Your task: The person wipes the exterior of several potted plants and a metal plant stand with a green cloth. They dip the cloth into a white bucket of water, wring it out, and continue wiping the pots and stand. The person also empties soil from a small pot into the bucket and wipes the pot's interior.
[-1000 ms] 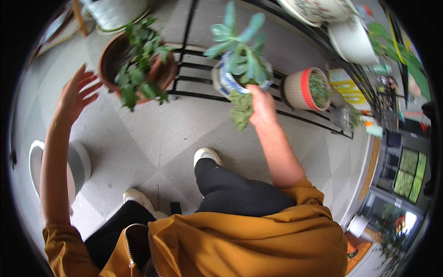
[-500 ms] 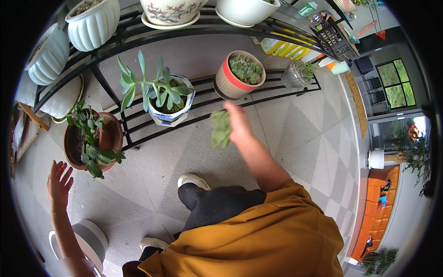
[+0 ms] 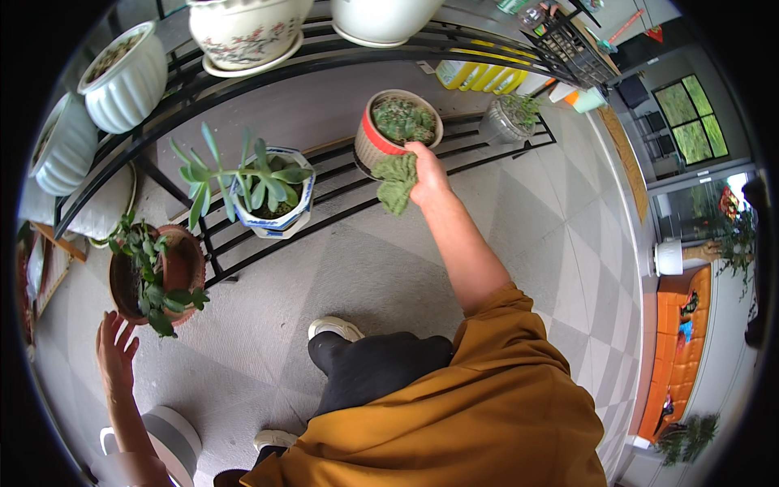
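Your right hand [image 3: 429, 177] grips a crumpled green cloth [image 3: 395, 186] at the rim of the round beige red-banded pot [image 3: 374, 144] on the black metal rack [image 3: 166, 180], perhaps so loose folds reach the pot; your left hand [image 3: 116, 352] is empty, fingers spread, maybe for balance

Green cloth [image 3: 396, 183]; beige pot [image 3: 369, 152], red band [image 3: 379, 142]; blue-patterned white planter [image 3: 286, 225].

Cloth [image 3: 396, 185] (green) in right hand [image 3: 429, 175]
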Tool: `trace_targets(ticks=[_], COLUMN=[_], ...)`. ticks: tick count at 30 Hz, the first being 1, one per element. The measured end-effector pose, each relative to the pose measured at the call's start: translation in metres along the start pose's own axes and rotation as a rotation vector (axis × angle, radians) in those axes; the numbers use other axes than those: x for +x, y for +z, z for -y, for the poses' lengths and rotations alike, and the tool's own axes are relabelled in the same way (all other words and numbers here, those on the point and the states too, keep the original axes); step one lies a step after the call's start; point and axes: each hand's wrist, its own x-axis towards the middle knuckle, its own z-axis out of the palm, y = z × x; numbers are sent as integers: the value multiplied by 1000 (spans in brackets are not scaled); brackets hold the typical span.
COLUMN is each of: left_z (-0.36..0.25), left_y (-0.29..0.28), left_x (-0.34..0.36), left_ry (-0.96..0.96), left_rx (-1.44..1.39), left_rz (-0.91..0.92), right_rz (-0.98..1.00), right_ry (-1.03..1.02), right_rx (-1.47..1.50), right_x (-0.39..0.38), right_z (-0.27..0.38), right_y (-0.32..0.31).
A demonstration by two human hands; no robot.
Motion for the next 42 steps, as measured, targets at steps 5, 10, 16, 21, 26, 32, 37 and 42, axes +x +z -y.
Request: trace_targets(ticks=[5,10,16,21,26,32,37,42], left_z=[1,6,8,14,19,26,31,35], left_y=[8,4,-4,-6,1,11,15,24], left_x=[-2,-1,7,16,21,20,27,31], left_ry=[2,-42,-152,-227,-253,-179,-203,-202], left_rx=[-1,-60,-158,-287,-355,-305,-349,-276], left_rz=[10,10,3,46,90,201,202,218], right_rz=[-92,-88,-75,-152,-166,-129,18,331], right_ry=[3,89,50,13,10,87,308,325], right_rx=[-89,-125,-320,-477,-489,-524,-498,-620], right_x=[-3,8,27,25,39,64,-1,-65], right_z=[12,31,62,83,102,119,100,2], right_y=[9,5,-29,-45,-74,-106,-74,13])
